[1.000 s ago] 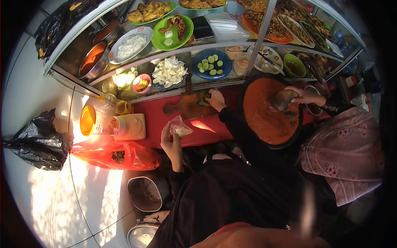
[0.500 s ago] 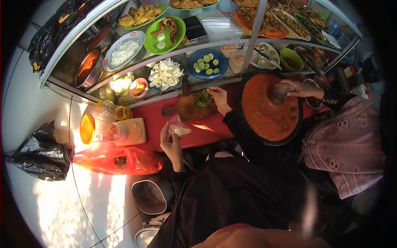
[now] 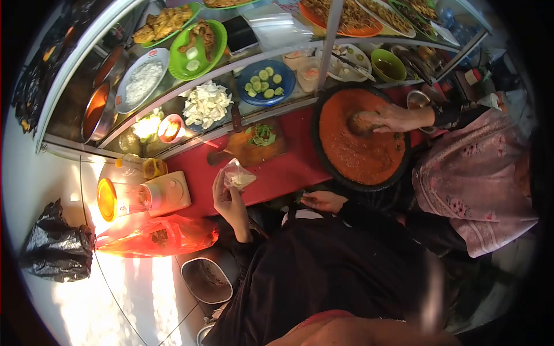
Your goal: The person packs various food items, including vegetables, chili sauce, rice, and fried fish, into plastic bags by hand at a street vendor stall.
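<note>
My left hand [image 3: 229, 202] pinches a small clear plastic bag [image 3: 239, 176] with pale, whitish contents, held upright over the front edge of the red tabletop [image 3: 303, 155]. My right hand [image 3: 325, 200] is below that edge, close to my lap. Its fingers are drawn together, and a tiny dark bit shows at the tips, too small to name. Between the display case and my hands lies a wooden cutting board [image 3: 239, 151] with green leaves [image 3: 261, 135] on it. A knife with a brown handle [image 3: 236, 119] rests at its back edge.
At right, a co-worker's hand [image 3: 398, 119] grips a pestle in a wide dark mortar [image 3: 316, 135] of red sauce. The glass case holds a blue plate [image 3: 245, 92] of cucumber slices and white chunks [image 3: 206, 105]. A blender [image 3: 167, 193] and red plastic bag [image 3: 184, 233] are left.
My right hand has left the leaves on the board and come down toward my lap. My left hand still holds the plastic bag. The co-worker's hand has shifted left across the mortar.
</note>
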Action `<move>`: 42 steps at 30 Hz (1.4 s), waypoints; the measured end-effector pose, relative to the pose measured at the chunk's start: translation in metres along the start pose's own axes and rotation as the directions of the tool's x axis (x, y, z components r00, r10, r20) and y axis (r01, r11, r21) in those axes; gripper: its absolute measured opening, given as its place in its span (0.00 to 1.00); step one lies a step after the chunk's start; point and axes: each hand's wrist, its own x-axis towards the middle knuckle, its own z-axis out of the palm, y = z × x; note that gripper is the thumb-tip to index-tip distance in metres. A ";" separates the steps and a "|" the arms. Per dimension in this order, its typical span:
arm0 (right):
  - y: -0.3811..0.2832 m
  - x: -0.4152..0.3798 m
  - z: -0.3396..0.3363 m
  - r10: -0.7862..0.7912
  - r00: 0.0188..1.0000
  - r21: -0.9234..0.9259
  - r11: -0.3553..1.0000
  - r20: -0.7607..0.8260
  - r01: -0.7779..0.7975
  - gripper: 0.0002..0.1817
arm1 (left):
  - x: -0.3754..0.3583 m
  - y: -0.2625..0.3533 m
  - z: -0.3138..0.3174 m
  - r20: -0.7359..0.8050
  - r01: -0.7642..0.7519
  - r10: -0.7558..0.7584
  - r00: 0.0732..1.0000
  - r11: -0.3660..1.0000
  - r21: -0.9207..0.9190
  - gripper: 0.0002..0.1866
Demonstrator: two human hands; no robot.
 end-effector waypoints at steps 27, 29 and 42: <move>-0.039 0.025 0.088 -0.649 0.291 -0.662 -0.449 0.703 0.600 0.11 | -0.027 0.013 -0.009 -0.108 -0.055 0.052 0.993 0.998 -0.031 0.22; -0.064 0.045 0.129 -0.724 0.278 -0.757 -0.498 0.632 0.423 0.09 | -0.035 0.016 -0.012 -0.149 -0.048 0.041 0.988 0.998 -0.040 0.22; -0.134 0.083 0.186 -0.310 0.596 -0.399 -0.917 0.741 0.020 0.27 | -0.070 0.008 -0.034 -0.243 -0.012 -0.010 0.970 0.996 -0.090 0.23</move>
